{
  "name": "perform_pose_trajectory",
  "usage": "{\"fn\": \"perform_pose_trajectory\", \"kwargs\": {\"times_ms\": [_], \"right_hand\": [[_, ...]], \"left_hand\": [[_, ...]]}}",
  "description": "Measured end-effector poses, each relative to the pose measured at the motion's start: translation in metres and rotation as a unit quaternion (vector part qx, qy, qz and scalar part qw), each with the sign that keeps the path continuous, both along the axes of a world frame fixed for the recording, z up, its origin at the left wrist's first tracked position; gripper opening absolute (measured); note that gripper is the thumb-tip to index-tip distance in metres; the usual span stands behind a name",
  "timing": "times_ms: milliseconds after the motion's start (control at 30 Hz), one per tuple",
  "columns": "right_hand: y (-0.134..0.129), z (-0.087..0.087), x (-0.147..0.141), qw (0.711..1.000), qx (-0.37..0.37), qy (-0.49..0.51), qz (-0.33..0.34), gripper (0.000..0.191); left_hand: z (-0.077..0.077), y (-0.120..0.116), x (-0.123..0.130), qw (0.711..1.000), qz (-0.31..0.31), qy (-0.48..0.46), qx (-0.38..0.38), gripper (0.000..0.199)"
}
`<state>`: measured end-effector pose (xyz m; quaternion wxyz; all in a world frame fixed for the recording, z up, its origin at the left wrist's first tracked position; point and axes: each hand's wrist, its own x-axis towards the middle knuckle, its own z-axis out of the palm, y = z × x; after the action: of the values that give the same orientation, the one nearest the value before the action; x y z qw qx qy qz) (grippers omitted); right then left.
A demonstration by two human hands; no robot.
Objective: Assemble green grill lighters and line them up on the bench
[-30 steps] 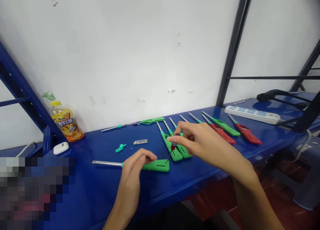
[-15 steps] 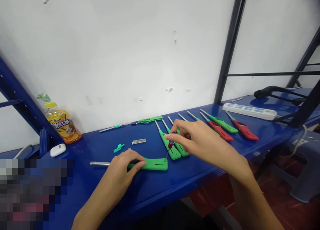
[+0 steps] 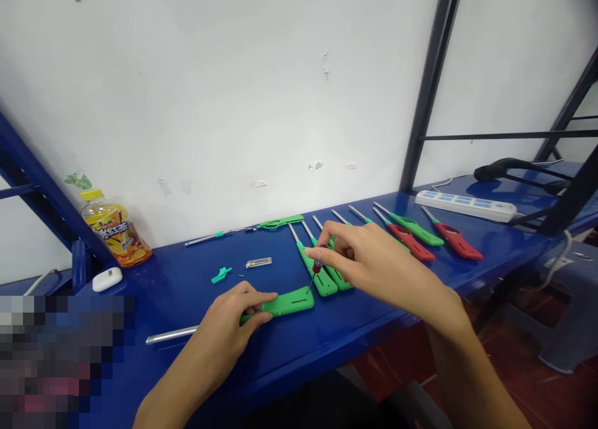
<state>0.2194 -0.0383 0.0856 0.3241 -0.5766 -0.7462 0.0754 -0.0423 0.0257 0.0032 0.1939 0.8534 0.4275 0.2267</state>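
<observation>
The bottle [image 3: 114,230], holding orange-brown drink, stands beyond the left hand [image 3: 240,314], on its left. This hand grips the green lighter [image 3: 292,301] on the tabletop [image 3: 196,379], partly covering it; the right hand [image 3: 357,254] pinches a screwdriver [image 3: 317,267], its handle partly hidden.

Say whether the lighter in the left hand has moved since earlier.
Yes: the lighter has swung, its metal tip now farther from the turquoise clip, toward the near table edge.
</observation>
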Motion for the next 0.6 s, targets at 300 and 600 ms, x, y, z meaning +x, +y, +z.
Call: {"fn": "perform_pose_trajectory", "kwargs": {"times_ms": [300,600], "right_hand": [[0.001,-0.003,0.0,1.0,0.008,0.014,0.021,0.035],[0.003,-0.003,-0.001,0.999,0.029,-0.014,0.027,0.036]], "left_hand": [[0.013,-0.011,0.004,0.995,-0.015,0.003,-0.098,0.032],[0.011,-0.014,0.007,0.991,0.01,-0.042,-0.127,0.02]]}}
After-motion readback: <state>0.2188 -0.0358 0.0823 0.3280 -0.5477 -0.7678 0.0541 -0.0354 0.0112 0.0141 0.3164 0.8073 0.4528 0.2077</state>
